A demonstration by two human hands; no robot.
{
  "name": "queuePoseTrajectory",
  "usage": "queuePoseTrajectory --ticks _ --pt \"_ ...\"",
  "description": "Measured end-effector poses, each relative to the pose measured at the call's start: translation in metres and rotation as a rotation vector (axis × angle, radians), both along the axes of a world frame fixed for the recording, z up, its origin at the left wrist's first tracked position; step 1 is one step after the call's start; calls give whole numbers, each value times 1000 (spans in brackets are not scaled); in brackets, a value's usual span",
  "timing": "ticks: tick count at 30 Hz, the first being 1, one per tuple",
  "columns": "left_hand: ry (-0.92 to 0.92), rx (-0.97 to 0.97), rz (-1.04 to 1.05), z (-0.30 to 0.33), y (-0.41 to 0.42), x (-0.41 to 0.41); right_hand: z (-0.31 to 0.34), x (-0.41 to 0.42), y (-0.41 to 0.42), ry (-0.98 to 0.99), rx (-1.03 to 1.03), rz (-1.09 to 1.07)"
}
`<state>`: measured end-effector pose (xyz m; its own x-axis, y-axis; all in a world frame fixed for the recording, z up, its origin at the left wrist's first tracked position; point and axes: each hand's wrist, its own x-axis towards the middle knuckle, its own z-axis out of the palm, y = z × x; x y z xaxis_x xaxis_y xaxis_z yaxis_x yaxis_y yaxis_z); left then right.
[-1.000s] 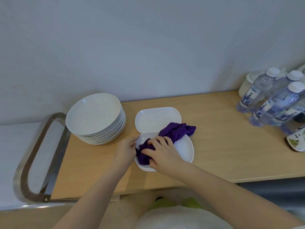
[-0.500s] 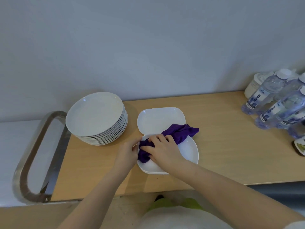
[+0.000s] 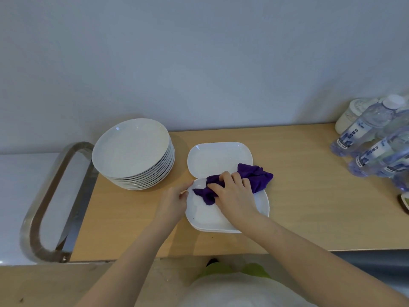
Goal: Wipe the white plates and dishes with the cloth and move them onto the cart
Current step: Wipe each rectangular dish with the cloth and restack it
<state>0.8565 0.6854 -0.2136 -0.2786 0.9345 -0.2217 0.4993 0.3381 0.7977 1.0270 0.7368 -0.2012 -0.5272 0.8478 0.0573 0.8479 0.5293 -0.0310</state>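
A white rounded-rectangular dish (image 3: 205, 216) lies on the wooden top near its front edge, apparently on top of another dish. My left hand (image 3: 173, 201) grips its left rim. My right hand (image 3: 235, 196) holds a bunched purple cloth (image 3: 257, 177) and presses it on the dish's far part. A second white rectangular dish (image 3: 218, 156) sits just behind, partly under the cloth. A tall stack of round white plates (image 3: 132, 151) stands at the left.
The wooden cart top (image 3: 309, 207) has a metal loop handle (image 3: 47, 200) at its left end. Several water bottles (image 3: 365, 127) and a white jar (image 3: 349, 116) crowd the right end. A wall runs close behind.
My right hand has dragged the cloth from the dish's near left part toward its far edge. The left hand stays on the rim. The view has shifted left.
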Motion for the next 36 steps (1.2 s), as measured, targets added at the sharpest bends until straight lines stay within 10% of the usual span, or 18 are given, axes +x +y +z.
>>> queuePoseTrajectory --ticks 36 --pt "12 5 21 9 0 6 3 51 -26 129 -260 416"
